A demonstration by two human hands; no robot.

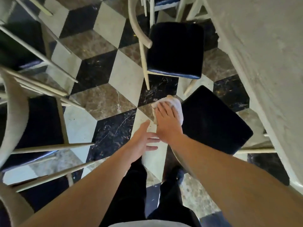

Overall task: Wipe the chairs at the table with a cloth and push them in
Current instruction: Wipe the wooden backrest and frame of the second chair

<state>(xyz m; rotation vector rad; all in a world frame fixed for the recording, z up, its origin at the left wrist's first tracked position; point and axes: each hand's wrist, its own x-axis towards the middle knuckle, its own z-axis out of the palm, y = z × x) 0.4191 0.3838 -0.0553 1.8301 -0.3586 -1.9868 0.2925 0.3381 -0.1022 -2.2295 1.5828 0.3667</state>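
Observation:
A chair with a dark blue seat (214, 122) stands just in front of me, turned at an angle to the white table (262, 54) on the right. My right hand (167, 122) lies flat on a white cloth (173, 104), which is pressed over the chair's curved pale backrest at the seat's left side. My left hand (141, 141) hovers beside it with fingers spread, holding nothing. A second chair (175, 49) with a dark seat and cream frame stands further ahead, partly under the table edge.
Two more cream chairs with dark seats (39, 122) stand at the left, their backs and legs reaching toward the middle. A further chair (165, 2) shows at the top. The floor is black, white and brown marble tiles (101, 99). My dark trousers and shoes are below.

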